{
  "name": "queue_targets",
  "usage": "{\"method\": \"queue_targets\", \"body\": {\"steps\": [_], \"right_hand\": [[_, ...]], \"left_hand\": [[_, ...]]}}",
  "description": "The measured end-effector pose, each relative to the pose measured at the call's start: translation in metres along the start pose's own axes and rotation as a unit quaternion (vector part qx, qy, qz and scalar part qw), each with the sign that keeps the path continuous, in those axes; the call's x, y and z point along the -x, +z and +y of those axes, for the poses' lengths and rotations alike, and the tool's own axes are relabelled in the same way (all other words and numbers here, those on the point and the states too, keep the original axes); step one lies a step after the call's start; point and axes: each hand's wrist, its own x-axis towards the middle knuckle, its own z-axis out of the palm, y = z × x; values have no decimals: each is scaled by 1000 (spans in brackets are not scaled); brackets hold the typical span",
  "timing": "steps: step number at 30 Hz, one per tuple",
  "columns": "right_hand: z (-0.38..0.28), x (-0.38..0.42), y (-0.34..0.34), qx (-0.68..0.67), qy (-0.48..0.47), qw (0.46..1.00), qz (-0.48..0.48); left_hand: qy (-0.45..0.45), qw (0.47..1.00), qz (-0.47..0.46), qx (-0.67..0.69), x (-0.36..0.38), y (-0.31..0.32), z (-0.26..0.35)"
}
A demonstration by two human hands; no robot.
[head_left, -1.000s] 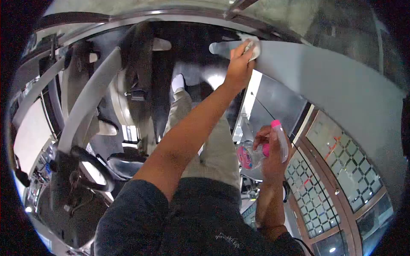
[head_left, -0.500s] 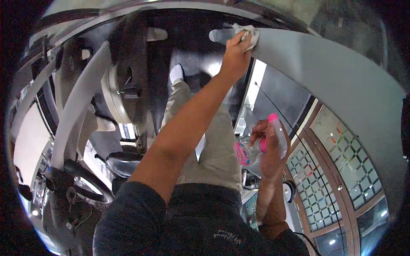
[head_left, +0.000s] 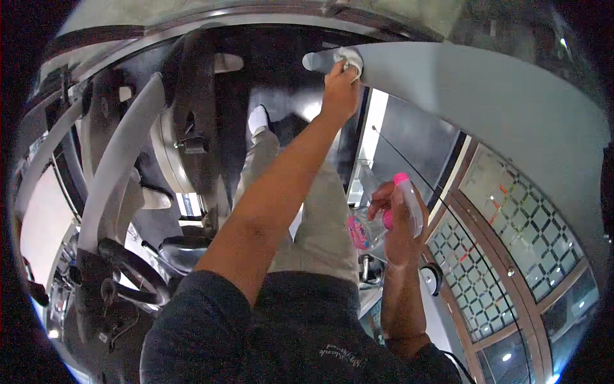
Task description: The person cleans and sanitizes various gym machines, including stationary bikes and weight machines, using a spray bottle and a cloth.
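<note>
My left hand (head_left: 342, 93) reaches far forward, its fingers closed around a crumpled whitish cloth (head_left: 348, 61). The cloth rests against a long grey curved rail (head_left: 396, 67), a short way from its rounded end. At my right side, my right hand (head_left: 400, 224) is wrapped around a clear spray bottle (head_left: 359, 232) with a pink label and a pink-tipped spray head. The bottle lies tilted, its label facing left. Part of it is hidden behind my fingers.
To the left stands gym-type equipment with a pale curved rail (head_left: 121, 153) and dark posts. A wooden-framed door with patterned glass (head_left: 473, 262) is at the right, with a thin dark cable crossing in front. My foot in a white sock (head_left: 258, 120) is on a dark surface.
My left hand and the cloth have shifted left along the grey rail, a little closer to its rounded end. The whole view has shifted slightly; my right hand still holds the spray bottle.
</note>
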Motion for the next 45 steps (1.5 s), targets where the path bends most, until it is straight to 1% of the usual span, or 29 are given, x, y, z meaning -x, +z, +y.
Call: {"method": "queue_targets", "body": {"steps": [2, 3, 5, 6, 9, 11, 12, 13, 15, 16, 17, 18, 19, 20, 23, 24, 27, 29, 30, 33, 34, 36, 37, 40, 43, 44, 45], "right_hand": [[-2, 8, -1, -27, -18, 999, 4], [-4, 13, -2, -31, -24, 999, 2], [-11, 25, -7, -38, -39, 999, -1], [-18, 32, -9, -41, -46, 998, -2], [-45, 60, -15, -42, -67, 997, 6], [-62, 82, -18, -42, -79, 996, 17], [-72, 93, -20, -46, -99, 994, 11], [-78, 101, -24, -45, -107, 993, 14], [-89, 123, -31, -46, -117, 992, 23], [-91, 132, -35, -60, -133, 989, 18], [-93, 142, -39, -67, -139, 988, 24], [-95, 150, -42, -75, -147, 986, 29], [-97, 155, -45, -83, -158, 984, 31], [-98, 162, -49, -105, -163, 981, 28], [-97, 179, -62, -117, -170, 978, 41], [-98, 183, -59, -121, -186, 974, 43], [-102, 193, -65, -137, -221, 963, 67], [-107, 196, -72, -157, -246, 955, 54], [-109, 200, -73, -165, -255, 952, 50], [-115, 212, -74, -171, -274, 945, 52], [-116, 214, -75, -172, -280, 943, 55], [-110, 212, -78, -176, -275, 944, 53], [-109, 210, -83, -184, -277, 941, 57], [-109, 210, -89, -178, -255, 950, 37], [-112, 212, -90, -181, -258, 948, 41], [-112, 211, -91, -175, -257, 950, 43], [-112, 211, -92, -168, -257, 951, 45]], "left_hand": [[-27, 998, -12, 47, 5, -13, 18], [5, 998, 0, 68, 7, -18, 30], [73, 991, 24, 109, 6, -33, 77], [72, 991, 22, 109, 9, -43, 105], [161, 971, 27, 172, 2, -81, 208], [221, 956, 6, 193, 0, -107, 271], [256, 945, -4, 204, 0, -115, 294], [260, 950, 3, 174, 4, -117, 306], [264, 958, 14, 114, 15, -117, 317], [263, 960, 36, 94, 20, -105, 303], [250, 966, 43, 46, 24, -97, 285], [203, 978, 21, 54, 27, -87, 262], [158, 987, 10, 27, 27, -81, 244], [121, 992, 5, 25, 30, -78, 234], [169, 985, 17, 36, 35, -100, 284], [196, 978, 21, 66, 31, -111, 303], [291, 948, 28, 124, 13, -137, 378], [304, 938, 7, 167, 15, -162, 441], [327, 935, 6, 140, 19, -177, 466], [396, 910, -8, 122, 16, -188, 487], [365, 925, 43, 94, 16, -178, 468], [349, 933, 40, 74, 24, -163, 420], [347, 935, 33, 62, 24, -155, 409], [289, 954, -4, 75, 23, -149, 386], [346, 933, -9, 97, 36, -172, 439], [375, 923, 26, 84, 28, -171, 450], [429, 896, 83, 75, 28, -177, 475]]}}
